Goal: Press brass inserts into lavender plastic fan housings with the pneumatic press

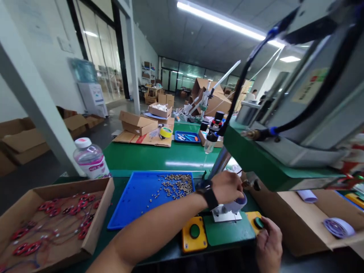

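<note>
My left hand (227,187), with a dark watch on its wrist, reaches across to the bench press (256,159). Its fingers are pinched together under the press head, just above a pale purple round part (237,204) on a metal fixture (226,216). What the fingertips hold, if anything, is hidden. At the front right, my right hand (269,242) rests its fingers by the green button (258,223) of a yellow switch box, holding nothing. A second green button (195,231) sits on the left yellow box.
A blue tray (125,206) holds many small metal pieces. At left, a cardboard box (98,216) contains red parts with wires, beside a clear bottle (92,161). Purple round parts lie in the right-hand carton (309,220). Yellow tape (165,132) lies on cardboard behind.
</note>
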The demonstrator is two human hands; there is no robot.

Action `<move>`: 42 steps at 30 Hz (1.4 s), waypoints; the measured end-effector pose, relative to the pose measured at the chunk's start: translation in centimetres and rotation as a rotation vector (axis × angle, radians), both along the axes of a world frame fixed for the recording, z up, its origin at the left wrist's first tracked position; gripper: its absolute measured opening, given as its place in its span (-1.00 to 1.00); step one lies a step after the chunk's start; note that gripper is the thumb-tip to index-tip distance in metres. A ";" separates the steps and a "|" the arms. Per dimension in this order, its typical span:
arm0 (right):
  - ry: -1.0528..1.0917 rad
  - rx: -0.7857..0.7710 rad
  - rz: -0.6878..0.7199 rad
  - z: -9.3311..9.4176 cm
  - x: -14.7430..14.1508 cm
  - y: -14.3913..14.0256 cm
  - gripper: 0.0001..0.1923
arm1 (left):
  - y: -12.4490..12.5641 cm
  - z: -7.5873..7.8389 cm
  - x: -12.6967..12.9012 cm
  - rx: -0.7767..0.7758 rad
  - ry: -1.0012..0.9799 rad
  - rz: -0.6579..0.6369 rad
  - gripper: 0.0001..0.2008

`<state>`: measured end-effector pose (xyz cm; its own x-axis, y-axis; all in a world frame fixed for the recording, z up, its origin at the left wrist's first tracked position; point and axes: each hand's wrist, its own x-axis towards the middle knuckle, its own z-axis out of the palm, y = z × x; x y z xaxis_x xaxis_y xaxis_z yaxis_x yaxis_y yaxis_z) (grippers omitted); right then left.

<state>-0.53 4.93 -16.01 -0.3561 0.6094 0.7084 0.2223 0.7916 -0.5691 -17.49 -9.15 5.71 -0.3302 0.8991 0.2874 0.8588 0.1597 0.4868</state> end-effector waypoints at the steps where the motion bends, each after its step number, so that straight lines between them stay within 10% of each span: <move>1: 0.011 0.009 0.009 -0.1 -0.1 0.0 -0.60 | -0.6 0.2 -0.2 0.033 -0.075 0.018 -0.89; 9: 0.080 0.052 0.044 0.3 -0.8 -0.5 -0.64 | -8.4 -0.8 3.3 0.323 -1.128 0.181 -0.80; 18: 0.094 0.010 0.060 0.7 -0.4 -0.7 -0.64 | -10.2 -3.0 8.2 0.562 -1.373 0.477 -0.57; 31: -0.046 0.232 0.213 3.1 0.4 0.6 -0.77 | -14.4 -6.5 -1.5 -0.279 -0.024 0.892 -0.66; 42: -0.005 0.159 0.184 2.8 0.4 0.1 -0.78 | -15.5 -11.8 8.1 -0.009 0.594 0.505 -0.69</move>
